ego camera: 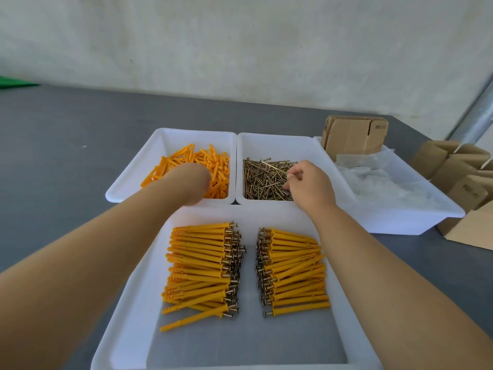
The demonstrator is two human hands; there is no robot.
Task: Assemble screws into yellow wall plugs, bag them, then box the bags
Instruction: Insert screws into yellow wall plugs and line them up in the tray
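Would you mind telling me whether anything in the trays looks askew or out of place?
Only slightly: in the front tray, the lowest assembled plugs of the left stack lie angled and fanned out from the neat rows above. Nothing looks spilled or damaged.

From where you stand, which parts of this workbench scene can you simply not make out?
- Left hand, head view: fingers hidden behind its own wrist inside the white tray of loose yellow plastic wall plugs; grip unreadable.
- Clear plastic bags: a blurred heap, impossible to count.
- Print on the flat brown cardboard boxes: too small to read.
- Folded cardboard boxes: cut off by the right edge.
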